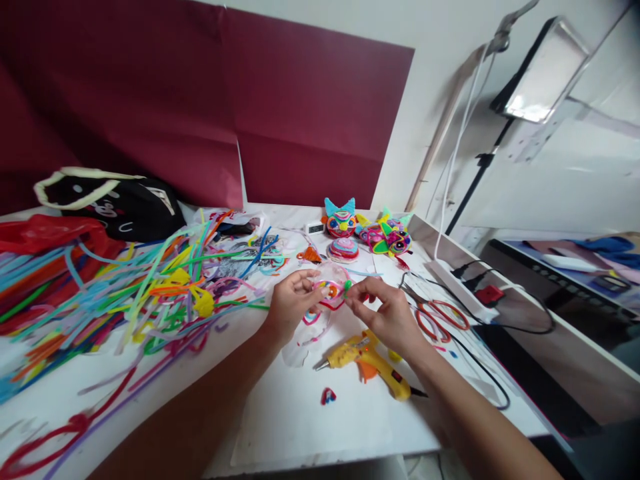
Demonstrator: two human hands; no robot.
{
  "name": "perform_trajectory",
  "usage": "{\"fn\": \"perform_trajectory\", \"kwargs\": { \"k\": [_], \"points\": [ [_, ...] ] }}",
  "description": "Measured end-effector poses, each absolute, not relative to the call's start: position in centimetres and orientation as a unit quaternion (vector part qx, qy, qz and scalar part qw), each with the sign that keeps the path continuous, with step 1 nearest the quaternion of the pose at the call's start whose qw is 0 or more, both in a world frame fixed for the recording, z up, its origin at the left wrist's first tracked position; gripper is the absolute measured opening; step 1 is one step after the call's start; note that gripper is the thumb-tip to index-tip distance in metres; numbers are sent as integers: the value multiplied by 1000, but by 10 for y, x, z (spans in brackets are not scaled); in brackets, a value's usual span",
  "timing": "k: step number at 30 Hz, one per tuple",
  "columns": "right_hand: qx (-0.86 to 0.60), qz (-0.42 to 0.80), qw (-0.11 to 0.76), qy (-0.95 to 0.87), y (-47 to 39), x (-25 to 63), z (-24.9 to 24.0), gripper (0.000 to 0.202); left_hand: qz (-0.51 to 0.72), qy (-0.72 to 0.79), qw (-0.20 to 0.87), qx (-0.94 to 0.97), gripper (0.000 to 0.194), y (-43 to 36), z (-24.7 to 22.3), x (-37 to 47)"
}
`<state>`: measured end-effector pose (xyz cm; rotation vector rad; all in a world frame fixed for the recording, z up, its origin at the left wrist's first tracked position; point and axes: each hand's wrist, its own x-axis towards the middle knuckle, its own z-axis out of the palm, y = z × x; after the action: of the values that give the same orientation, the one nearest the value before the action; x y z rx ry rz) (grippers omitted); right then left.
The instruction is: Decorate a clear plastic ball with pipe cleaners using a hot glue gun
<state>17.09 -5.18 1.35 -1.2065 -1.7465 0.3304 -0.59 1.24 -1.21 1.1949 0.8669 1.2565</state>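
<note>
Near the middle of the white table, my left hand (293, 301) grips the left side of a round pink craft piece (334, 301) with coiled pipe-cleaner shapes on it. At its right edge, my right hand (383, 310) pinches a small green piece (347, 285) between thumb and finger. The two hands are a short way apart, on either side of the craft piece. A yellow glue gun (373, 360) lies just below, its nozzle pointing left. Below the nozzle is a small red and blue triangular piece (328, 396).
Loose pipe cleaners (165, 293) cover the left side. Finished colourful crafts (341, 221) stand at the back. Orange-handled scissors (440, 317), a white power strip (463, 290) and black cables lie on the right. A black bag (125, 207) sits at the back left.
</note>
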Motion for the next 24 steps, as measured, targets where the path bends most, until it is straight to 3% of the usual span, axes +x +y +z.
{"fn": "perform_trajectory", "kwargs": {
  "k": [5,11,17,24],
  "points": [
    [-534,148,419,-719,-70,182,12,11,526,351,635,444,53,16,-13,-7],
    [-571,76,349,-739,-98,205,-7,21,514,308,715,360,46,21,-14,-11],
    [-597,26,323,-734,-106,217,-25,30,507,286,731,356,41,22,-15,-12],
    [-608,-70,310,-727,-97,229,-32,40,492,264,742,371,50,20,-15,-15]
  ]
}}
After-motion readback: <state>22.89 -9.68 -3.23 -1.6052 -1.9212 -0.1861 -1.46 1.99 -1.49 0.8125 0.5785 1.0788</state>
